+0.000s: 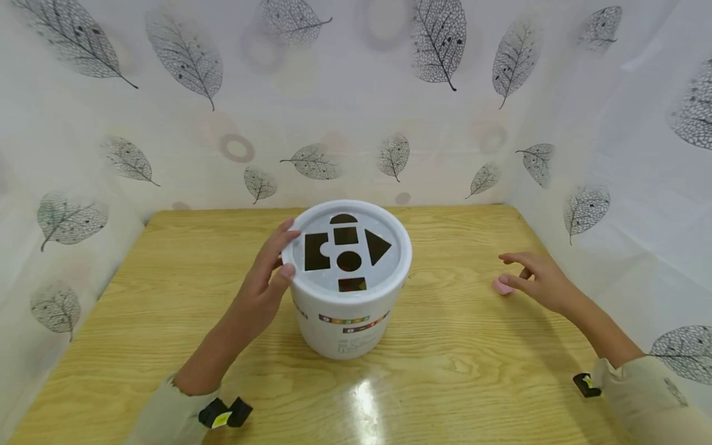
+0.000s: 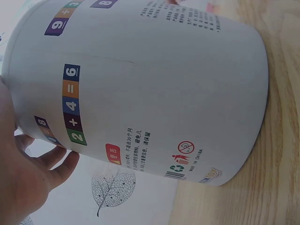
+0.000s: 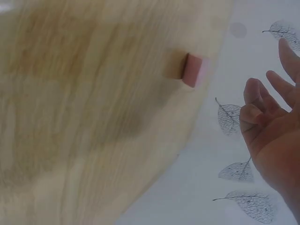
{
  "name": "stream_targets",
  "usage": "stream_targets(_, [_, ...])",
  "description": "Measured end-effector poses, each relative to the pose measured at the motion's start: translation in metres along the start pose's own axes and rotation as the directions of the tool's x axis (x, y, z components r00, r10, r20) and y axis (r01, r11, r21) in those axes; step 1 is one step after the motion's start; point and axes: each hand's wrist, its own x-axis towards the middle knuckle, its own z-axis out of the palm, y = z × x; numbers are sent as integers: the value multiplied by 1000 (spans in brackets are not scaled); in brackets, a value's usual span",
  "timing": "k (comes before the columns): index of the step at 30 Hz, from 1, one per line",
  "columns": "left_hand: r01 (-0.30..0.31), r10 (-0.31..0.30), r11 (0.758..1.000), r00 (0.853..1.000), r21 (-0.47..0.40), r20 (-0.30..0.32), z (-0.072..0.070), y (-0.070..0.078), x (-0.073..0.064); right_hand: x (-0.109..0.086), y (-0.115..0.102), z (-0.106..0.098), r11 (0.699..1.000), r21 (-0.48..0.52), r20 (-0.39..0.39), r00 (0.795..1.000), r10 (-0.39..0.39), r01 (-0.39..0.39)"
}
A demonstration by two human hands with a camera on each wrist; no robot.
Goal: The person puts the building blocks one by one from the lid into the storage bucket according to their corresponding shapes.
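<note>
A white bucket (image 1: pixel 347 330) stands on the wooden table, its lid (image 1: pixel 372 278) cut with several shaped holes. My left hand (image 1: pixel 271 262) rests at the left side of the lid's rim, fingers spread and thumb tip on the edge. In the left wrist view, its fingers (image 2: pixel 61 168) lie against the bucket's side below the rim. Over on the right, my right hand (image 1: pixel 536 281) hovers with loosely bent fingers and nothing between them. A small pink block (image 3: pixel 191 70) lies on the table, apart from that hand in the right wrist view; from the head view the thumb overlaps it.
The wooden table (image 1: pixel 445 358) has a leaf-printed white curtain (image 1: pixel 356 111) along its back and both sides. The pink block lies fairly near the table's right edge. Small black wrist devices (image 1: pixel 225 413) sit on both sleeves.
</note>
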Motion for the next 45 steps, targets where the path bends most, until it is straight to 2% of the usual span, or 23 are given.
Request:
stream_targets(5, [4, -4, 1000, 1000, 2, -1, 0, 1, 0, -2, 16, 5, 992, -44, 106, 987, 123, -119])
stream_targets(8, [2, -2, 1000, 1000, 0, -1, 0, 1, 0, -1, 24, 9, 991, -20, 148, 980, 135, -134])
stream_targets(13, [1, -1, 1000, 1000, 2, -2, 0, 1, 0, 1, 35, 18, 989, -3, 175, 974, 145, -147])
stream_targets(22, [1, -1, 1000, 1000, -8, -2, 0, 2, -1, 4, 40, 27, 995, -34, 154, 983, 101, -97])
stream_targets(34, [-7, 7, 1000, 1000, -1, -4, 0, 1, 0, 4, 34, 29, 986, -58, 107, 981, 164, -159])
stream_targets(39, [-9, 9, 1000, 1000, 1, -3, 0, 1, 0, 4, 29, 31, 984, -33, 84, 981, 175, -173])
stream_targets(45, [-4, 4, 1000, 1000, -1, -2, 0, 0, -1, 6, 16, 32, 992, 47, 47, 992, 117, -119])
